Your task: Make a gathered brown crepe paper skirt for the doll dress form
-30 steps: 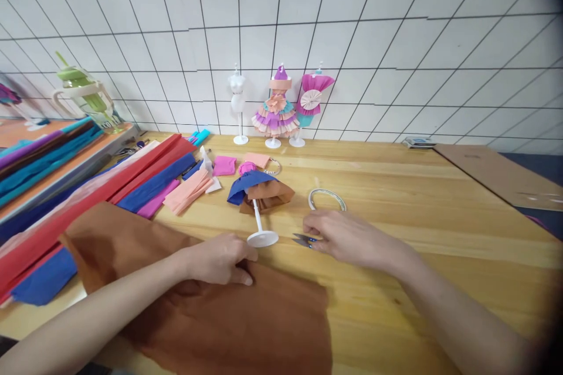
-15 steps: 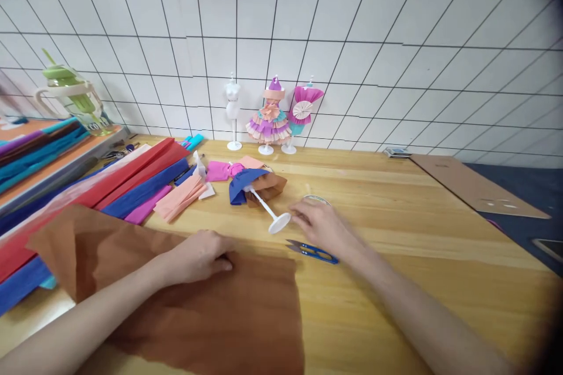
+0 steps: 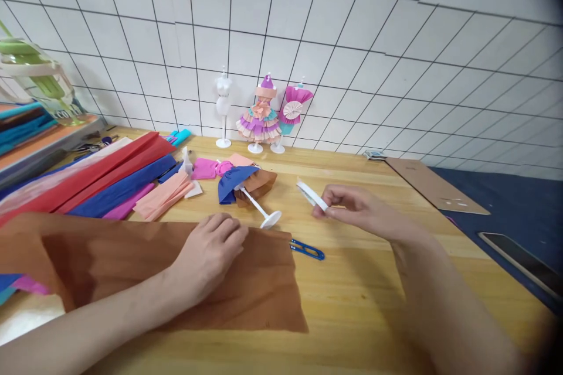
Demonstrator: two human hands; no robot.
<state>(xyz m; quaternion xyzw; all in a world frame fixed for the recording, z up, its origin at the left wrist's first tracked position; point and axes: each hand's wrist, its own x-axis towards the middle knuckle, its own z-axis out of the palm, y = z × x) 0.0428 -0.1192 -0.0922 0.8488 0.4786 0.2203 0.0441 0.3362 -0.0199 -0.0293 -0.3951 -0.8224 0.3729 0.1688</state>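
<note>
My left hand [image 3: 213, 255] lies on a sheet of brown crepe paper [image 3: 259, 281], its curled fingers closed at the upper edge. In my right hand [image 3: 352, 208], pinched between thumb and fingers, is a narrow white roll of tape [image 3: 311, 196], raised above the table. Blue thread snips [image 3: 310, 250] lie at the paper's right corner, which covers their blades. Just beyond the paper, a small white dress-form stand [image 3: 259, 206] rests on its side, dressed in blue and brown paper.
Against the tiled wall stand a bare mini dress form [image 3: 223, 105] and two in paper dresses [image 3: 260, 120]. Folded crepe paper strips [image 3: 118, 179] cover the left side. A green-lidded bottle [image 3: 41, 79] is far left. A brown board [image 3: 433, 184] and a phone [image 3: 521, 261] lie right.
My right hand has picked up the tape roll from the table and lifted it. The brown paper has shifted away from me, onto the snips' blades, with my left hand on it.
</note>
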